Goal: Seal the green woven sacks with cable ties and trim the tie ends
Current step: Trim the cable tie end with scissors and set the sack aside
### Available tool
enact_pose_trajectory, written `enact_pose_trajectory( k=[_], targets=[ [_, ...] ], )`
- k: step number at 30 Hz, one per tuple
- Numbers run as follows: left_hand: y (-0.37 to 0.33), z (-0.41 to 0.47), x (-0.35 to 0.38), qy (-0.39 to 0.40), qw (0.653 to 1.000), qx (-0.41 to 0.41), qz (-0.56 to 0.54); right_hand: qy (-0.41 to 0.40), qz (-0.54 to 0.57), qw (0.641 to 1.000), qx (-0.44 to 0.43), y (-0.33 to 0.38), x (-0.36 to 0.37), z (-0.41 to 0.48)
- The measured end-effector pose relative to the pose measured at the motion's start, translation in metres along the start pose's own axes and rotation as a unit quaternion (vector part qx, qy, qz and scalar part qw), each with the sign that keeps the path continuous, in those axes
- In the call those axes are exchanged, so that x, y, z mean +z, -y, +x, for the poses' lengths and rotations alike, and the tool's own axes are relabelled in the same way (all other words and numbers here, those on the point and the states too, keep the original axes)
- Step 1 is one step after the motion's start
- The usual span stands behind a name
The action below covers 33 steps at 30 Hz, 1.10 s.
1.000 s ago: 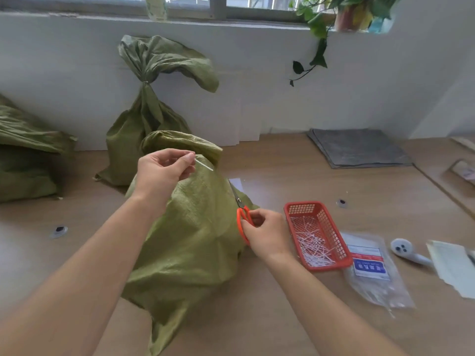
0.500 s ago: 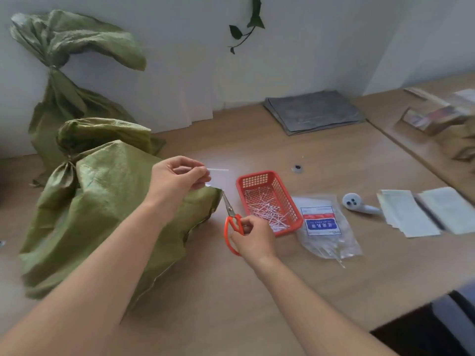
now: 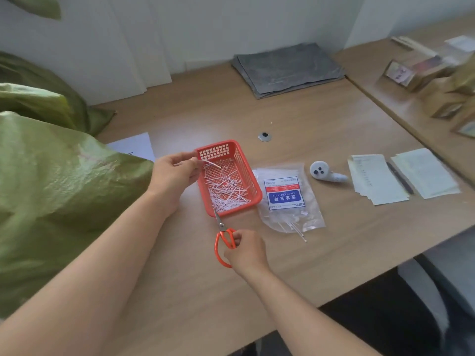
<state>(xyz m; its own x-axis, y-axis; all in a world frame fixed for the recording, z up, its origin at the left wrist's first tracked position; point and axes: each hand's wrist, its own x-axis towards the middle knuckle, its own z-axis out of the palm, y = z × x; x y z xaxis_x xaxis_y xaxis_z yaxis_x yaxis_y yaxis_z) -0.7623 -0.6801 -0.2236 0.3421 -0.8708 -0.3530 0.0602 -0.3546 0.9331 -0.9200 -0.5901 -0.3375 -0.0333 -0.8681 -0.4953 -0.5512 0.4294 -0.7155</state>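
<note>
A green woven sack (image 3: 56, 186) fills the left side of the table, with another green sack (image 3: 38, 93) behind it. My left hand (image 3: 176, 170) pinches a white cut tie end (image 3: 212, 163) over the near-left corner of the red basket (image 3: 253, 182), which holds several white tie offcuts. My right hand (image 3: 245, 250) grips the orange-handled scissors (image 3: 223, 238) on the table, blades pointing at the basket's near edge. A clear bag of nylon cable ties (image 3: 286, 199) lies right of the basket.
A white handheld device (image 3: 325, 173), paper sheets and a pen (image 3: 401, 176) lie to the right. A grey folded mat (image 3: 288, 68) sits at the back. A white paper (image 3: 133, 147) peeks from under the sack. Boxes (image 3: 437, 80) crowd the adjoining table at the right.
My left hand has carried the cut tie end from the sack rightward to over the basket. My right hand has lowered the scissors toward the table. The view has swung right.
</note>
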Motion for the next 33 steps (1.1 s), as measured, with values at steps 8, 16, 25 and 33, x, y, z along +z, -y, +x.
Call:
enact_pose_trajectory(
  k=[8,16,25,33],
  targets=[
    [0.027,0.006,-0.006,-0.012,0.997,-0.051,0.056,0.000,-0.028,0.999,0.044,-0.042,0.001,0.022],
    [0.053,0.002,-0.023,-0.035,0.992,-0.083,0.092,-0.060,-0.093,0.993,0.043,-0.077,0.015,0.031],
    [0.069,-0.003,-0.025,-0.011,0.983,-0.146,0.109,-0.068,-0.099,0.992,0.037,-0.083,0.025,0.038],
    [0.064,-0.013,-0.045,-0.012,0.985,-0.141,0.100,-0.043,-0.108,0.992,0.043,-0.057,0.025,0.031]
  ],
)
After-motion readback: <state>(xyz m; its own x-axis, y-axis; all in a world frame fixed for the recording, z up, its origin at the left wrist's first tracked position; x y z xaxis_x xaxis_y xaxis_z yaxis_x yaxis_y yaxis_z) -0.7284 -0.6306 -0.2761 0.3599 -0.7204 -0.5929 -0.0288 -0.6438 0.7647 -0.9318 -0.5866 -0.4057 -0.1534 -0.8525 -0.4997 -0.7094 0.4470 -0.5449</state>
